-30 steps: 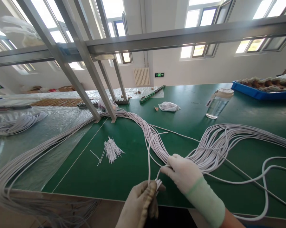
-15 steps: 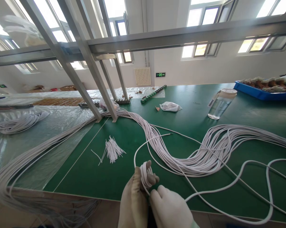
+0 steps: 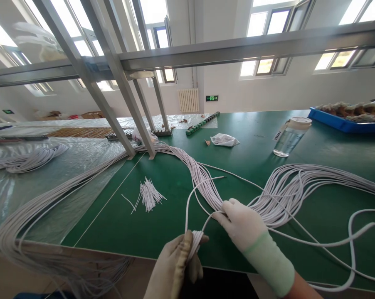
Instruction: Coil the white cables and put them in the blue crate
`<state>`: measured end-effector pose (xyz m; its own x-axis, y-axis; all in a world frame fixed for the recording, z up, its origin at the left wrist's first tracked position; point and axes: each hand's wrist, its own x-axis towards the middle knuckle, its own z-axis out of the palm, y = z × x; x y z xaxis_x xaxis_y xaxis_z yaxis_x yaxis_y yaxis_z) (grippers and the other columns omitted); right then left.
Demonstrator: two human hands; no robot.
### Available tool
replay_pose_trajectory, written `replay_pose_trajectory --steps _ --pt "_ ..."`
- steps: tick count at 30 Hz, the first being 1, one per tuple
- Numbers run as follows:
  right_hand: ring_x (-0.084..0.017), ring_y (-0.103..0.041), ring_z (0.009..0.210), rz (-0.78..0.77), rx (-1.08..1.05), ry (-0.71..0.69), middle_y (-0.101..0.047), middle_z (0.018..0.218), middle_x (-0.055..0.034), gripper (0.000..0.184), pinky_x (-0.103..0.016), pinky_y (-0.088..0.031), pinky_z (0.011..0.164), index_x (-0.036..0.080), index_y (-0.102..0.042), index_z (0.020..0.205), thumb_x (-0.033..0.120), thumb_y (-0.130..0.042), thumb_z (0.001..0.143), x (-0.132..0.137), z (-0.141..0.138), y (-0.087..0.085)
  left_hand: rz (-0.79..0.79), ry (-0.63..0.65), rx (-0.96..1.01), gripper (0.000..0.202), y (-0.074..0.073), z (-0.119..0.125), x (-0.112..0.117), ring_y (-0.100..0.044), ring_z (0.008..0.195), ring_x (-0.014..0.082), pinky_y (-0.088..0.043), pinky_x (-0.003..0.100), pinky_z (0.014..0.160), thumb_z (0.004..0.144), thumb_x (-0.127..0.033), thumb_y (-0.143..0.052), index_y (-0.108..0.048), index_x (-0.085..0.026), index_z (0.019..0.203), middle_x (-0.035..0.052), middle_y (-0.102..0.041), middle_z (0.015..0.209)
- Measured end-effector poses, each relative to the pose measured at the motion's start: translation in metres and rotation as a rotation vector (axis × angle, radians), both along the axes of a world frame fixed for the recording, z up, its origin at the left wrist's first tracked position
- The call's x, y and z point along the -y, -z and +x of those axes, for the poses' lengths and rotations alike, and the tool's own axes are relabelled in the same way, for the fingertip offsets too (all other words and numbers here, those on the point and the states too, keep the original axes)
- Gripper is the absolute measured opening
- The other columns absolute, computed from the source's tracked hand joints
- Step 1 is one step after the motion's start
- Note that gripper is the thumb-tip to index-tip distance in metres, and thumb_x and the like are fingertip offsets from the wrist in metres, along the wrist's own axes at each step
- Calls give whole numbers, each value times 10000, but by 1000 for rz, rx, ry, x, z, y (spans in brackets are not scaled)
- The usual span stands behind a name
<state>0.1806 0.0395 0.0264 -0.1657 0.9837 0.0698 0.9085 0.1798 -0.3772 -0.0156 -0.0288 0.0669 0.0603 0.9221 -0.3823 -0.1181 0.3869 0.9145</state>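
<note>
"White cable coil (image 3: 196, 241): location?"

"Inside the left hand (image 3: 170, 265), fingers closed on it; the connecting strand (image 3: 206, 221) slants up rightward to the right hand (image 3: 246, 228), whose fingertips pinch it."

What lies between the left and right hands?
Head view: a white strand runs from the coil in the left hand to the right hand, with green tabletop behind.

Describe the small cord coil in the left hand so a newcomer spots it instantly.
Start at the green tabletop and go to its near edge, bottom centre. There the gloved left hand holds the coil. Unlike the long bundle beyond it, it is small and tightly bunched, with one loose end arching up from it.
</note>
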Motion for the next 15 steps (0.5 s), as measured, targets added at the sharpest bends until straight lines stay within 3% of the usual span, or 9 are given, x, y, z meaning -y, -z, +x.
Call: replay_pose_trajectory --steps 2,3,5,7,8,12,15 --pt "-139 -539 563 157 -17 -9 -525 695 18 269 -236 -358 524 200 -565 748 278 -625 999 10 -17 -3 40 38 -23 291 15 6 2 -635 587 250 -561 350 694 813 -513 -776 -815 -226 838 63 -689 595" --pt "-136 -523 560 248 -30 -29 -520 688 15 286 -243 -343 529 201 -549 734 264 -588 1009 17 -25 -3 67 -20 -34 261 23 9 2 -667 654 272 -571 354 736 822 -493 -766 -814 -236 838 87 -725 663" --pt "-145 -503 555 398 -53 -93 -513 675 3 305 -270 -312 534 211 -525 725 233 -480 1026 33 -38 0 124 -220 -50 170 37 14 4 -708 981 338 -560 348 904 797 -408 -801 -819 -250 860 151 -791 934" --pt "-160 -491 532 508 -45 -137 -515 658 -7 286 -303 -285 531 225 -503 737 183 -404 1001 49 -48 8 154 -360 -67 149 45 16 3 -626 1236 364 -510 335 1027 786 -367 -811 -826 -256 885 169 -773 1158" --pt "-167 -495 522 539 -20 -144 -528 656 -10 243 -315 -275 528 231 -502 755 160 -413 970 56 -52 14 142 -370 -84 169 46 17 1 -610 1266 366 -499 341 1045 812 -391 -784 -830 -258 905 161 -768 1192" --pt "-171 -543 503 550 117 -157 -575 660 5 136 -329 -252 500 244 -489 801 129 -557 827 74 -59 39 -23 -268 -95 465 44 19 -11 -720 999 336 -556 409 930 928 -597 -582 -797 -236 1125 111 -807 999" --pt "-162 -556 485 506 141 -212 -570 657 18 167 -337 -241 478 249 -461 788 139 -579 825 77 -58 55 -106 -305 73 556 44 19 -17 -739 869 294 -561 424 918 933 -602 -591 -708 -185 1283 68 -789 840"
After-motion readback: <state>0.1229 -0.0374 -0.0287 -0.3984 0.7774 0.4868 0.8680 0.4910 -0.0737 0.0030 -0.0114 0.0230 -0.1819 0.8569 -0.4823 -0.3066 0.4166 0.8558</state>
